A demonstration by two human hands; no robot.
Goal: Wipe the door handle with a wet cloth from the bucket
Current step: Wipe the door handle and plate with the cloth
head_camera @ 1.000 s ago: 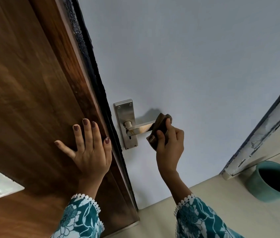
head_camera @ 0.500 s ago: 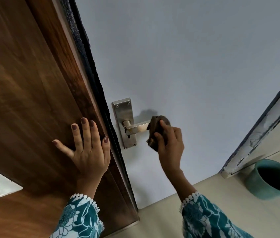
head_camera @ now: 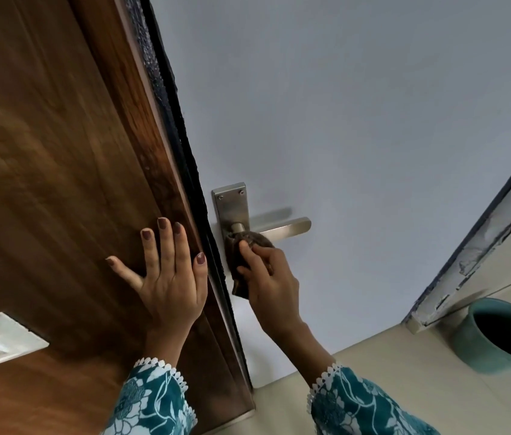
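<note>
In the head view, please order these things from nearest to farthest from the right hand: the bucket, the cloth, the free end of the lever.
1. cloth: held in the right hand, against the handle's base.
2. free end of the lever: just up and right of the hand, bare.
3. bucket: far right, on the floor.

Pale wall, beige floor — daylight

Door handle: brushed-metal lever, roughly level, on an upright backplate fixed near the door's edge, its free end bare. Cloth: dark brown, bunched, pressed against the lower backplate just under the lever's pivot. Bucket: teal, round, open-topped, on the floor well apart at lower right.
</note>
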